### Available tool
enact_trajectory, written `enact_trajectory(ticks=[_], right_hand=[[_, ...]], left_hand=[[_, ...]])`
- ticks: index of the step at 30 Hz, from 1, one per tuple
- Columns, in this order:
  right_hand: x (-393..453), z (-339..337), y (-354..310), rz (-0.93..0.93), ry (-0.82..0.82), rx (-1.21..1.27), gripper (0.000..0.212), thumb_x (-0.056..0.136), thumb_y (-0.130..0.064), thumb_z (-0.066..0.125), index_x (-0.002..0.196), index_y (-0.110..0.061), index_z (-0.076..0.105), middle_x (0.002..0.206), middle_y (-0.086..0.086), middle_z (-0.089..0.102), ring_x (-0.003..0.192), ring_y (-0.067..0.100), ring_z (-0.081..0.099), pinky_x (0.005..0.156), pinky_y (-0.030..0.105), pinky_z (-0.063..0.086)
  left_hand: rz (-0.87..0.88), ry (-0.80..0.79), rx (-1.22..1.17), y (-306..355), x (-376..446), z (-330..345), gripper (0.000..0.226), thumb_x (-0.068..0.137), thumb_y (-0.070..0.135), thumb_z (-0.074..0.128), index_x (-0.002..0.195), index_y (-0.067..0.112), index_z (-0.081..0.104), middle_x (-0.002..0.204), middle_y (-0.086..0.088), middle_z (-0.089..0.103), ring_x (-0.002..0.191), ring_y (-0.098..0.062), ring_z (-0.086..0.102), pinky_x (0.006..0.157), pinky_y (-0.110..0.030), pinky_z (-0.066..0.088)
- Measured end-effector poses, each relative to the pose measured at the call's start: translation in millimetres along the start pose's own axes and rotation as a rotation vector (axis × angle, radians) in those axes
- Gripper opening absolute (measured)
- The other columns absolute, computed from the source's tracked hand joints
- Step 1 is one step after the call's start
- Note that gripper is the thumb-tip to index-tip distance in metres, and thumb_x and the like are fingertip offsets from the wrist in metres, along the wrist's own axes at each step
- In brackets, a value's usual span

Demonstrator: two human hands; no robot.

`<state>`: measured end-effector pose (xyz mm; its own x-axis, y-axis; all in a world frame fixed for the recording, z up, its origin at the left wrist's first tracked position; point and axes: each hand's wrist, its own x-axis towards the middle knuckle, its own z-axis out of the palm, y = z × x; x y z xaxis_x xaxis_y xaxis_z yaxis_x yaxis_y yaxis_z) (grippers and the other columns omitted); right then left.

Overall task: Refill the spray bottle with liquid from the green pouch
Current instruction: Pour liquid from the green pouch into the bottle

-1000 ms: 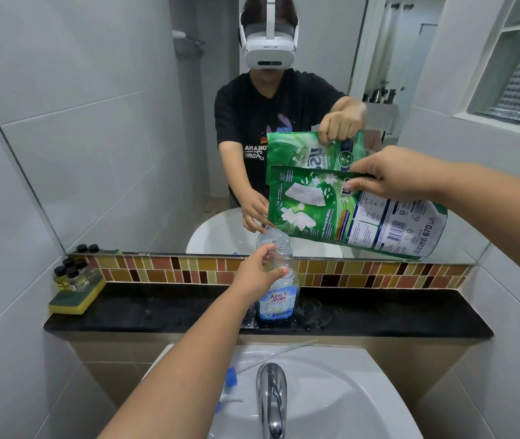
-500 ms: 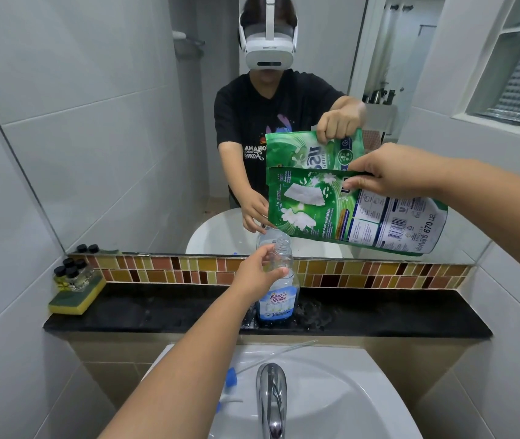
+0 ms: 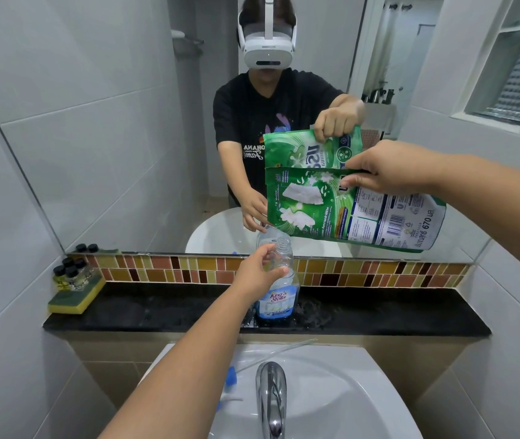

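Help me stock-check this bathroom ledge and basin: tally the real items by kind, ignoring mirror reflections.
Green pouch: 1
Spray bottle: 1
Small black-capped bottles: 4 visible
Sponge: 1
Faucet: 1
Spray head with tube: 1, lying in the sink
Total: 9

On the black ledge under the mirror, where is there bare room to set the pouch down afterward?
The black ledge is bare from the spray bottle rightward to the wall, the widest patch. A shorter bare stretch lies between the yellow sponge, which carries small vials, and the bottle. The middle is crowded: the left hand grips the bottle there.
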<state>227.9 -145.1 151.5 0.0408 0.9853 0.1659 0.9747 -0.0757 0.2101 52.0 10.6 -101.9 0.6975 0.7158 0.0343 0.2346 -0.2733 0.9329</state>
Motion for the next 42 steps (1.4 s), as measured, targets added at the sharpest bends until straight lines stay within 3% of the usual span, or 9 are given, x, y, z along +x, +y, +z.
enact_trajectory(ticks=[11, 16, 25, 35, 42], right_hand=[[4.0, 2.6, -1.3, -0.026, 0.006, -0.006, 0.033, 0.091, -0.049, 0.051, 0.077, -0.02, 0.059, 0.062, -0.006, 0.059, 0.054, 0.01, 0.054, 0.051, 0.03, 0.041], [3.3, 2.7, -0.1, -0.044, 0.012, 0.003, 0.03, 0.091, -0.049, 0.052, 0.069, -0.028, 0.05, 0.057, -0.01, 0.055, 0.052, 0.008, 0.053, 0.051, 0.029, 0.039], [3.6, 4.9, 4.1, -0.055, 0.03, -0.008, 0.034, 0.091, -0.049, 0.051, 0.073, -0.021, 0.057, 0.057, -0.008, 0.056, 0.051, 0.01, 0.053, 0.051, 0.031, 0.045], [6.3, 1.0, 5.5, -0.065, 0.043, -0.024, 0.038, 0.091, -0.05, 0.049, 0.071, -0.018, 0.055, 0.057, -0.005, 0.057, 0.052, 0.014, 0.054, 0.051, 0.032, 0.044], [6.4, 0.8, 2.9, -0.068, 0.055, -0.039, 0.038, 0.092, -0.047, 0.052, 0.062, -0.027, 0.042, 0.052, -0.006, 0.049, 0.049, 0.012, 0.048, 0.049, 0.031, 0.037]], left_hand=[[-0.005, 0.006, 0.014, -1.2, -0.4, -0.6, 0.066, 0.083, 0.036, 0.075, 0.14, 0.032, 0.043, 0.123, 0.014, 0.053, 0.11, -0.006, 0.047, 0.072, -0.02, 0.039], [-0.009, 0.004, 0.003, -2.8, 0.6, -1.7, 0.067, 0.083, 0.036, 0.075, 0.141, 0.031, 0.042, 0.121, 0.014, 0.052, 0.109, -0.006, 0.046, 0.08, -0.026, 0.038], [-0.011, 0.004, -0.004, -3.1, 2.3, 0.7, 0.065, 0.083, 0.035, 0.074, 0.14, 0.032, 0.043, 0.131, 0.01, 0.054, 0.108, -0.005, 0.046, 0.079, -0.025, 0.039], [-0.024, 0.007, -0.007, -2.8, 2.5, 0.7, 0.067, 0.082, 0.036, 0.075, 0.14, 0.034, 0.042, 0.129, 0.013, 0.052, 0.11, -0.005, 0.045, 0.065, -0.017, 0.038], [-0.002, 0.022, 0.033, -3.0, 1.5, 0.9, 0.066, 0.082, 0.037, 0.076, 0.14, 0.031, 0.044, 0.119, 0.015, 0.052, 0.108, -0.005, 0.047, 0.079, -0.024, 0.037]])
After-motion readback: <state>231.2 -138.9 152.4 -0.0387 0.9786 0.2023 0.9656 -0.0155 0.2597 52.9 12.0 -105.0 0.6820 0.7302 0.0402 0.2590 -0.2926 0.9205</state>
